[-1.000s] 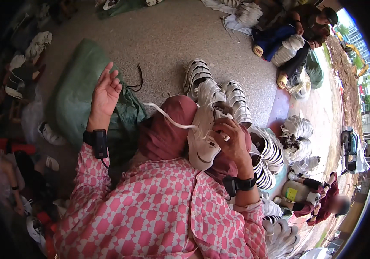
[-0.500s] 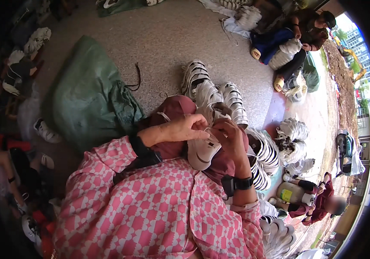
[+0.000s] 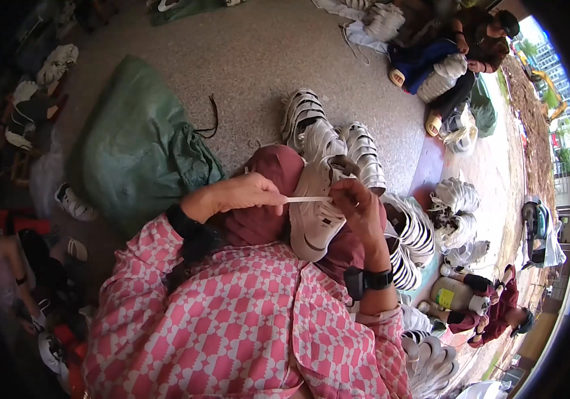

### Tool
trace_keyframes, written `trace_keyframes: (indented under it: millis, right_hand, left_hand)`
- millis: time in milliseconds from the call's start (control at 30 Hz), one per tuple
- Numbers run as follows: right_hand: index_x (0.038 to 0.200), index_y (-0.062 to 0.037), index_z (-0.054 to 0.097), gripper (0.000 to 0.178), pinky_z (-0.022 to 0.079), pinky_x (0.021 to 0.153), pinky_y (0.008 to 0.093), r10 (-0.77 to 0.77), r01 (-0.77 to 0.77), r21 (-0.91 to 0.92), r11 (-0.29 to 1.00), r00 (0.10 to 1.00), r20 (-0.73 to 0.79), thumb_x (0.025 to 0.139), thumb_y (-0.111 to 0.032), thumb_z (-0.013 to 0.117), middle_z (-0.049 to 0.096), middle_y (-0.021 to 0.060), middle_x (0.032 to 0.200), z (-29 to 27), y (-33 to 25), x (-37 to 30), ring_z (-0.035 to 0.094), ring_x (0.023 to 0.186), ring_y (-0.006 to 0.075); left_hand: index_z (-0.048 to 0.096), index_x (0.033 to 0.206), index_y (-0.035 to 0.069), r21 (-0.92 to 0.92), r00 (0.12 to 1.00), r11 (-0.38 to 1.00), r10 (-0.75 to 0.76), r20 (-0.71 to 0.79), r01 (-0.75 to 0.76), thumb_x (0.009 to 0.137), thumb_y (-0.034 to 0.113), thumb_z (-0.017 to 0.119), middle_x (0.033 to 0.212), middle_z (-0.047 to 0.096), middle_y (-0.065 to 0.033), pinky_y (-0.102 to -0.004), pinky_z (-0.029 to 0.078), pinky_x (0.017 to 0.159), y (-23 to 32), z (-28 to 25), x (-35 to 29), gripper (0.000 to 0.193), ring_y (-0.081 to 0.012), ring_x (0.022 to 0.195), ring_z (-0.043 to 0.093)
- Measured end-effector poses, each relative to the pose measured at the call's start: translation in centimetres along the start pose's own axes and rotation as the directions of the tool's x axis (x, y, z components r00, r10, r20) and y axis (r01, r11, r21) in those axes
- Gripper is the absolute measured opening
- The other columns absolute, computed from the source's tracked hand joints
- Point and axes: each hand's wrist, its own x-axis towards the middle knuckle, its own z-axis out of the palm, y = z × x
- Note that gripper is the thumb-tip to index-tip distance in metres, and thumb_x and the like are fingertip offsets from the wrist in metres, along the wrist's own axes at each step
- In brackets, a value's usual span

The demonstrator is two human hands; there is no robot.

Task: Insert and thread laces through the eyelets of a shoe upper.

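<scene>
A white sneaker [image 3: 312, 231] rests between my knees, toe toward me. My left hand [image 3: 248, 194] is closed in a pinch on one end of a flat white shoelace [image 3: 308, 199], left of the shoe. Over the shoe's upper, the fingers of my right hand [image 3: 357, 203] are closed at the lace's other end. The lace is stretched straight between both hands, above the tongue area. The right fingers partly hide where it meets the shoe. Behind this sneaker, nested rows of white shoes [image 3: 365, 151] lie on the floor.
A dark green sack [image 3: 142, 149] lies at my left with a black cord by it. More stacked shoes [image 3: 454, 209] stand to the right. Co-workers sit at the far right [image 3: 478, 46] and lower right [image 3: 498, 309]; another person's arm [image 3: 15, 269] shows at left.
My left hand has moved left, away from the right hand, drawing the shoelace out taut between them. My right hand has shifted slightly and stays over the sneaker.
</scene>
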Motion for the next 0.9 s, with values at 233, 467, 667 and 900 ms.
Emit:
trace_keyframes:
  millis: [233, 467, 667, 900]
  right_hand:
    - [0.101, -0.0006, 0.064, 0.008, 0.046, 0.074, 0.0212, 0.005, 0.002, -0.096, 0.995, 0.997, 0.072, 0.095, -0.002, 0.059, 0.062, -0.0023, 0.088, -0.8, -0.7, 0.1, 0.056, 0.082, 0.0045]
    - [0.099, -0.0013, 0.066, 0.008, 0.047, 0.072, 0.0208, 0.001, 0.001, -0.040, 0.999, 0.998, 0.064, 0.092, -0.001, 0.061, 0.064, -0.0021, 0.088, -0.8, 0.4, 0.5, 0.056, 0.079, 0.0042]
    - [0.095, -0.0035, 0.067, 0.007, 0.046, 0.065, 0.0215, -0.017, 0.004, -0.121, 0.993, 0.994, -0.104, 0.088, -0.001, 0.064, 0.061, -0.0030, 0.081, -0.1, 1.9, 1.1, 0.056, 0.074, 0.0054]
    - [0.087, -0.0013, 0.069, 0.009, 0.047, 0.063, 0.0269, -0.396, 0.348, -0.406, 0.845, 0.917, -0.039, 0.078, 0.002, 0.068, 0.059, 0.0064, 0.092, 0.0, 2.0, 2.0, 0.058, 0.070, 0.0154]
  left_hand:
    - [0.072, 0.087, 0.005, 0.024, 0.981, 0.991, 0.135, -0.137, -0.133, 0.092, 0.022, 0.062, 0.070, 0.058, 0.0057, -0.0166, 0.033, 0.053, 0.3, -6.2, -6.0, 0.020, -0.0015, 0.062, 0.048]
    - [0.070, 0.089, 0.006, 0.001, 0.759, 0.985, 0.134, -0.638, -0.172, 0.091, 0.022, 0.066, 0.070, 0.060, 0.0045, -0.0178, 0.037, 0.052, -3.2, -9.5, -8.0, 0.017, -0.0018, 0.060, 0.050]
    - [0.067, 0.092, 0.007, -0.116, 0.386, 0.641, 0.297, -0.873, -0.758, 0.093, 0.024, 0.067, 0.082, 0.065, -0.0004, -0.0232, 0.047, 0.064, -2.6, -7.1, -4.6, 0.017, -0.0080, 0.075, 0.060]
    - [0.061, 0.109, 0.003, -0.634, 0.619, 0.056, 0.296, -0.727, -0.772, 0.101, 0.024, 0.052, 0.087, 0.058, -0.0033, -0.0264, 0.045, 0.067, -0.6, -7.4, -3.1, 0.023, -0.0143, 0.076, 0.056]
